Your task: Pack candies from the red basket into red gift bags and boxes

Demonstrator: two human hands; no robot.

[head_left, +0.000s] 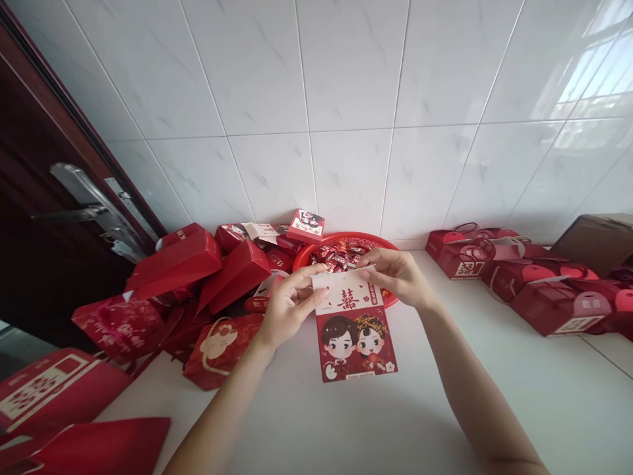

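Observation:
Between my two hands is a red and white paper candy box, printed with two cartoon figures and a large red character. It looks flat, with its white edge held up and the printed face toward me. My left hand pinches its upper left corner, thumb in front. At the upper right edge, my right hand grips it with thumb and fingers. Just behind, a red plastic basket holds many wrapped candies; my hands and the box partly hide it.
Red gift boxes and bags are heaped on the left of the white table. Several handled red boxes stand in rows at right, near a brown carton. A tiled wall rises behind; a dark door is at left.

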